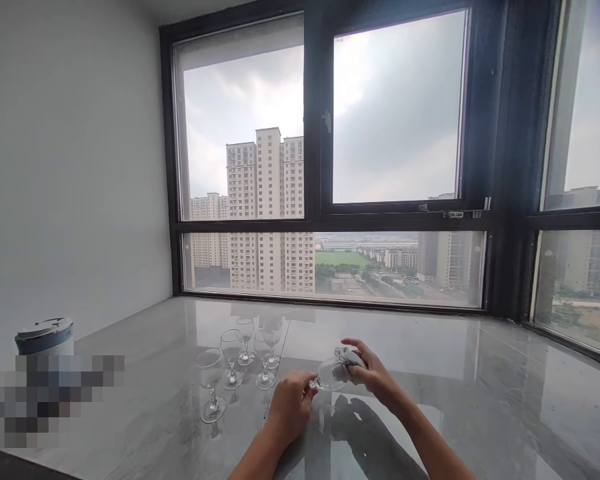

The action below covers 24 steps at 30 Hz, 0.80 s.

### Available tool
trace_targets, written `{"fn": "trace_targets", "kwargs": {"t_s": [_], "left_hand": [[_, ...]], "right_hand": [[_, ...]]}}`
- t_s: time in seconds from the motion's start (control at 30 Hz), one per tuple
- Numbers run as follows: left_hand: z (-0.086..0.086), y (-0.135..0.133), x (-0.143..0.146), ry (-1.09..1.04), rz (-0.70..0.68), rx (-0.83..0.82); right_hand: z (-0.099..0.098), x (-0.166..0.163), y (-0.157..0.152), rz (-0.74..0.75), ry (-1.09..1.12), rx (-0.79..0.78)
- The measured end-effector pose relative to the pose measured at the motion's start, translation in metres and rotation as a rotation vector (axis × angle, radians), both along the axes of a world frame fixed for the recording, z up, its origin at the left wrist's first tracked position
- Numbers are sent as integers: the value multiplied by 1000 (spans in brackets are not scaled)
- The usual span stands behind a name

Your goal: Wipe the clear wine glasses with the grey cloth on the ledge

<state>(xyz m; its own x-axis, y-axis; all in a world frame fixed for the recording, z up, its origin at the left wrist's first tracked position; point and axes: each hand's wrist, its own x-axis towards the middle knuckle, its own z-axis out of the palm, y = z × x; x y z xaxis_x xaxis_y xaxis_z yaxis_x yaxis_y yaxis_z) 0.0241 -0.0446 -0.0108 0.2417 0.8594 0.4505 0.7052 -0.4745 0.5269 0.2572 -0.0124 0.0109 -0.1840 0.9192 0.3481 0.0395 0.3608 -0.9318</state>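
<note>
My left hand is closed around the stem and base of a clear wine glass, which lies on its side above the counter. My right hand pinches a grey cloth pushed into the bowl of that glass. To the left of my hands, several other wine glasses stand upright on the glossy grey marble counter. The nearest of them stands a little apart at the front left.
A white canister with a grey-blue lid stands at the far left of the counter by the white wall. A large dark-framed window runs along the back and right, with tower blocks outside. A blurred patch covers part of the lower left.
</note>
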Motion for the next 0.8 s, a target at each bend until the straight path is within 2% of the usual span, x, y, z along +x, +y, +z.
{"fn": "trace_targets", "kwargs": {"t_s": [0.2, 0.53, 0.63, 0.8], "left_hand": [[-1, 2, -2, 10, 15, 5], [-2, 0, -4, -2, 3, 20], [-2, 1, -2, 0, -4, 22], [-1, 1, -1, 18, -5, 2]], "right_hand": [[1, 3, -1, 31, -14, -79], [0, -9, -5, 77, 64, -105], [-6, -11, 0, 10, 78, -83], [-15, -10, 11, -229, 105, -21]]}}
